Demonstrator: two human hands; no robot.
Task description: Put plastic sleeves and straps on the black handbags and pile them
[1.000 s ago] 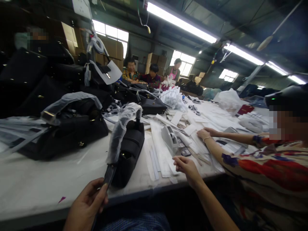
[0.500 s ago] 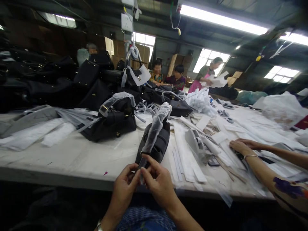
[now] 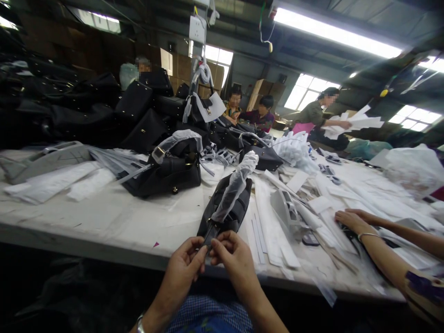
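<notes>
Left hand (image 3: 183,263) and right hand (image 3: 236,256) nearly meet, fingers (image 3: 197,260) pinching the strap (image 3: 210,235) of a black bag (image 3: 240,203)

Handbag (image 3: 237,206) on the table (image 3: 121,217), tape dispenser (image 3: 281,212) to its right, second bag (image 3: 173,175) to its left

Strap (image 3: 211,234) between left hand (image 3: 186,260) and right hand (image 3: 233,257): black, smooth, slight sheen. Handbag (image 3: 240,208) just beyond both: matt black, leather-like. Handle wrap (image 3: 236,185) on it: translucent plastic film, crinkled, semi-glossy. Clasp (image 3: 175,189) beyond left hand: glossy gold-toned metal. Tape dispenser (image 3: 281,210) beyond right hand, rightward: grey plastic, matt. Table (image 3: 104,224), left of left hand: pale, smooth, low sheen.
</notes>
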